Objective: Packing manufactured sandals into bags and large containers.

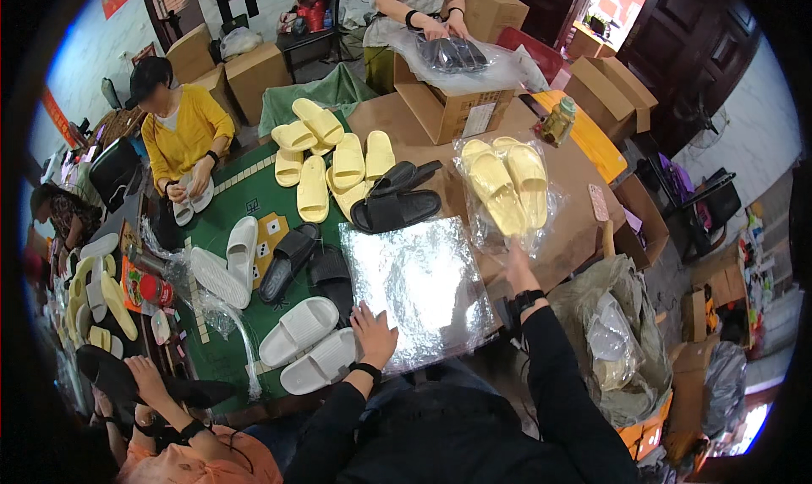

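L hand (375, 338) on edge of silver sheet (427, 281), fingers (364, 315) apart. R hand (518, 269) at near end of bagged yel slippers (499, 189); fingers blurred, can't tell grip

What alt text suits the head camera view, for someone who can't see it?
A person's right hand touches plastic-wrapped yellow slippers at a table, the left hand at the left edge of a silver sheet. Loose yellow, black and white slippers lie nearby.

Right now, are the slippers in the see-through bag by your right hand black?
No, the bagged slippers by the right hand are pale yellow.
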Demonstrator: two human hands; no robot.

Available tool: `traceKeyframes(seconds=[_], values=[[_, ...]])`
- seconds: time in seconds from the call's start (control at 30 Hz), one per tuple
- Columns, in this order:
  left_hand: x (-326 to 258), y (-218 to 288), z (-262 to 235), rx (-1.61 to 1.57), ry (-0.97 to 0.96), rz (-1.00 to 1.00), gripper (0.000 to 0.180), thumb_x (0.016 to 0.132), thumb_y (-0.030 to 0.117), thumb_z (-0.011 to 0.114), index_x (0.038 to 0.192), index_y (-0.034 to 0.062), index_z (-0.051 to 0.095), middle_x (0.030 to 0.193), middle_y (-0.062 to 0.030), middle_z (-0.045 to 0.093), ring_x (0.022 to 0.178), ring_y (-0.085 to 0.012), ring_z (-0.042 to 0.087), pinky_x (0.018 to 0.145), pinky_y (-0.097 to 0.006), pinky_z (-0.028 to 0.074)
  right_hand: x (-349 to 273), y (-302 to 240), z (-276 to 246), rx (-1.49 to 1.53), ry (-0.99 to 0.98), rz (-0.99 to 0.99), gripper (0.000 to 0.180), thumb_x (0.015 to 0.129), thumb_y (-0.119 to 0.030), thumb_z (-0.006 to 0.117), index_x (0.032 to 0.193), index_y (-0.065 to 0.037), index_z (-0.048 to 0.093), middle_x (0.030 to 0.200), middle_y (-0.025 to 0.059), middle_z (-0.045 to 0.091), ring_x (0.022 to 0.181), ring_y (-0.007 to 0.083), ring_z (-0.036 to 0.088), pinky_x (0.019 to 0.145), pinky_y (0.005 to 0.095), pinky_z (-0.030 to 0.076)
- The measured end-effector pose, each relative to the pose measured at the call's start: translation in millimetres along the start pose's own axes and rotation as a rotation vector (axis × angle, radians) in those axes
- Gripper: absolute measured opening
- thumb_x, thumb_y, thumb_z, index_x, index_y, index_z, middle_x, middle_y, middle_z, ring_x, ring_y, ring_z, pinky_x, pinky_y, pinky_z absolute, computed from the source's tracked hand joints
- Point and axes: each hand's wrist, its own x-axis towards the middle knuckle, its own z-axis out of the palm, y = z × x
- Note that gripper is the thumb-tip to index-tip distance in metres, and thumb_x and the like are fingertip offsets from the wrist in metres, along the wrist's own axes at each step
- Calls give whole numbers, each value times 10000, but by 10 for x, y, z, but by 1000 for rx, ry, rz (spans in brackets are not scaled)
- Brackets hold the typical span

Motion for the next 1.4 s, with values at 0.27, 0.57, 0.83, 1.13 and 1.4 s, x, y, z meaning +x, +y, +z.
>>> traceKeyframes(seconds=[0.27, 0.57, 0.83, 1.13, 1.4], values=[[282, 445, -52, -387, 34, -181, 758, 706, 224, 684, 1327, 62, 282, 1380, -328, 90, 1244, -457, 204, 991, -518, 233, 818, 1290, -818, -1391, -28, -431, 624, 750, -380, 570, 1210, 18, 429, 1130, 257, 516, 1057, 362, 497, 850, 422, 409], [294, 557, 52, -516, 217, -306, 752, 695, 108, 676, 1316, 36, 259, 1219, -244, 388, 1132, -390, 389, 918, -451, 327, 51, 1184, 179, -1162, -153, -375, 696, 787, -442, 544, 1238, 64, 387, 1225, 291, 432, 1187, 394, 377, 1002, 409, 288], [308, 378, 425, -587, 43, -687, 278, 752, 193, 603, 916, -30, 598, 906, -244, 576, 883, -405, 539, 783, -444, 423, 295, 990, 212, -975, -444, -96, 649, 836, -425, 481, 1287, 25, 358, 1292, 219, 409, 1190, 305, 395, 1004, 360, 283], [178, 149, 639, -1218, 181, -730, 148, 793, 135, 586, 843, -2, 611, 630, -45, 567, 555, -166, 531, 541, -309, 413, -246, 333, 1402, -1065, -409, -795, 399, 739, -275, 616, 1025, -5, 552, 1088, 178, 539, 1022, 344, 494, 860, 397, 403], [129, 292, 197, -1208, 19, -847, 235, 833, 181, 583, 942, -21, 635, 734, -16, 598, 677, -102, 524, 608, -283, 411, 258, 288, 2313, -1184, -345, -614, 537, 767, -420, 576, 1137, -36, 518, 1156, 162, 521, 1128, 337, 439, 983, 524, 247]])
